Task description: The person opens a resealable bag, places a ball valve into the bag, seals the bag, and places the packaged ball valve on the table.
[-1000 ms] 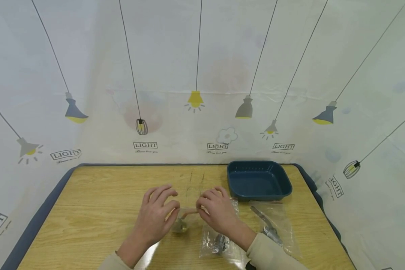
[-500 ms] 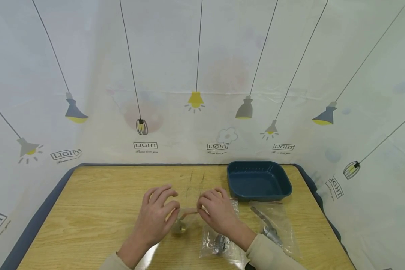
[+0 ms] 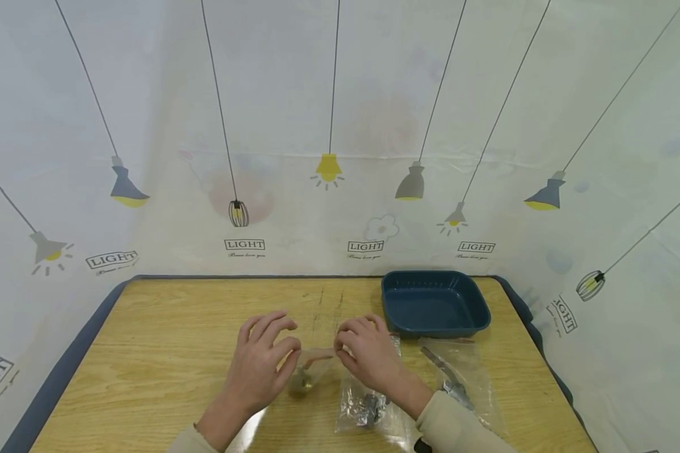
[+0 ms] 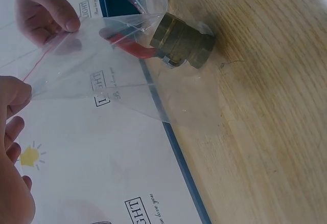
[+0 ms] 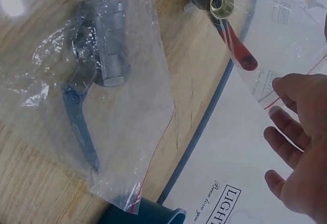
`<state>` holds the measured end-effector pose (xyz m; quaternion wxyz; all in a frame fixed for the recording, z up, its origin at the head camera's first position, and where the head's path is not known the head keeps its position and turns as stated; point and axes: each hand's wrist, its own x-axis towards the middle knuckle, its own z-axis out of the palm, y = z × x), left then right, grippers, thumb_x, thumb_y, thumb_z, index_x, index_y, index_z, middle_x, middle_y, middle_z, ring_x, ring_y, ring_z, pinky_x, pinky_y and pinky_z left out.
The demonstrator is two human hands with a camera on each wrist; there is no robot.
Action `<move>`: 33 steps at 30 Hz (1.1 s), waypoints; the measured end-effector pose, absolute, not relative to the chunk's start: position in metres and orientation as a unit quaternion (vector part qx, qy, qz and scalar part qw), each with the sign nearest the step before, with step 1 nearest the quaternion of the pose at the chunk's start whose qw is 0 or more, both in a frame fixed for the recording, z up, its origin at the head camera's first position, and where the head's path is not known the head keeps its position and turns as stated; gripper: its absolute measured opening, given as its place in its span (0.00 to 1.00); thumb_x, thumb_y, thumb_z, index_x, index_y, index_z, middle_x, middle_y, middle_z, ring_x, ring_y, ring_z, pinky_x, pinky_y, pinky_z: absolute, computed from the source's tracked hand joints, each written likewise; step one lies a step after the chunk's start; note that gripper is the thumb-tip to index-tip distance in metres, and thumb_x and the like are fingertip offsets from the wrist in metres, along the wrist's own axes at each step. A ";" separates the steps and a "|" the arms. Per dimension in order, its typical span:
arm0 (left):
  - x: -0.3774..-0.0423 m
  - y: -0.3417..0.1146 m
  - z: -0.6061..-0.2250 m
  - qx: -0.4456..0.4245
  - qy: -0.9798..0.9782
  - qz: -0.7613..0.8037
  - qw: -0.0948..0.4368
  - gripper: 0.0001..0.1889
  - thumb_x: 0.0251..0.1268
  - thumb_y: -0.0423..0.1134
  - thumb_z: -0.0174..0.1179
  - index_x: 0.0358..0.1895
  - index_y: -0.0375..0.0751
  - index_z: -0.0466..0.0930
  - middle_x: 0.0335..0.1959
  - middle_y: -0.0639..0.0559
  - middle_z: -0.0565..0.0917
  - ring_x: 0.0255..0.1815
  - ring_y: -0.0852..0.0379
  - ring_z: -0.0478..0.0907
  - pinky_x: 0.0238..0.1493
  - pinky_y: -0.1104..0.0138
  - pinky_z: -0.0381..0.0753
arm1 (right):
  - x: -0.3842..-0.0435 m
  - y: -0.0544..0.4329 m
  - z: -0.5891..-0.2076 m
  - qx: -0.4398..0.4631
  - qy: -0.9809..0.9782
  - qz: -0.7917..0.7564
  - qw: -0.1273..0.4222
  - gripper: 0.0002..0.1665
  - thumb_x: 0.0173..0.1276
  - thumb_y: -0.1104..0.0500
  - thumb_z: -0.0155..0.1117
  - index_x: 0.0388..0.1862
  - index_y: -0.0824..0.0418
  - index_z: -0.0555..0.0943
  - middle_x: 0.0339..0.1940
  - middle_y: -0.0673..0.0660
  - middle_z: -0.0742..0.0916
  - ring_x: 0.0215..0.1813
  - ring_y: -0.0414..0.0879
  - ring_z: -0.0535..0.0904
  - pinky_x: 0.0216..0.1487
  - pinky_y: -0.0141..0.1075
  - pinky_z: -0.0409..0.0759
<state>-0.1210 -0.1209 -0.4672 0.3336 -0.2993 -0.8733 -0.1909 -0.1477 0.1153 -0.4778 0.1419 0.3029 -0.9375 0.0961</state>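
Between the two hands hangs a clear zip bag [image 4: 191, 98] with a brass ball valve [image 4: 179, 40] inside, low over the table. The valve's red lever handle [image 5: 240, 47] points up toward the bag's mouth. My left hand [image 3: 263, 362] pinches one end of the red-lined zip edge between thumb and forefinger. At the other end of that edge, my right hand [image 3: 368, 353] pinches the plastic, its other fingers loosely curled. The bag's top edge is stretched between them.
Right of the held bag, a second zip bag [image 5: 138, 147] lies on the table [image 3: 164, 327] with a grey valve [image 5: 104, 42] with a blue lever. Another bag [image 3: 478, 371] holding a metal fitting [image 3: 456, 387] lies farther right. Behind them stands a dark blue tray [image 3: 436, 330].
My right hand has slid slightly right along the zip edge, away from the left hand. The left hand has stayed nearly still, and the valve remains in the bag.
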 end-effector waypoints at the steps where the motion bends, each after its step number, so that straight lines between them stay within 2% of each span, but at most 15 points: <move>1: -0.121 -0.121 -0.467 -0.299 -0.873 -0.192 0.334 0.03 0.52 0.39 0.68 0.28 0.51 0.82 0.48 0.52 0.81 0.62 0.47 0.73 0.62 0.49 0.65 | -0.148 0.115 -0.477 0.302 -0.938 0.097 0.143 0.05 0.63 0.51 0.68 0.30 0.41 0.80 0.45 0.42 0.84 0.50 0.41 0.80 0.64 0.50 0.70; 19: -0.120 -0.120 -0.468 -0.285 -0.878 -0.206 0.325 0.03 0.53 0.39 0.67 0.28 0.51 0.82 0.48 0.52 0.81 0.63 0.47 0.72 0.61 0.49 0.65 | -0.150 0.120 -0.483 0.298 -0.941 0.087 0.133 0.03 0.64 0.50 0.68 0.32 0.43 0.81 0.45 0.42 0.84 0.49 0.41 0.80 0.63 0.51 0.70; 25: -0.119 -0.120 -0.467 -0.284 -0.878 -0.208 0.325 0.03 0.53 0.40 0.68 0.28 0.52 0.82 0.48 0.52 0.81 0.63 0.46 0.72 0.61 0.49 0.64 | -0.150 0.121 -0.483 0.292 -0.945 0.097 0.115 0.03 0.64 0.50 0.68 0.34 0.43 0.80 0.45 0.42 0.83 0.50 0.41 0.80 0.63 0.51 0.70; 33: -0.120 -0.122 -0.469 -0.279 -0.878 -0.213 0.327 0.03 0.53 0.39 0.67 0.28 0.51 0.82 0.48 0.52 0.81 0.63 0.46 0.72 0.61 0.50 0.64 | -0.150 0.125 -0.485 0.289 -0.943 0.107 0.126 0.04 0.64 0.51 0.68 0.32 0.43 0.80 0.44 0.42 0.83 0.49 0.40 0.80 0.64 0.51 0.69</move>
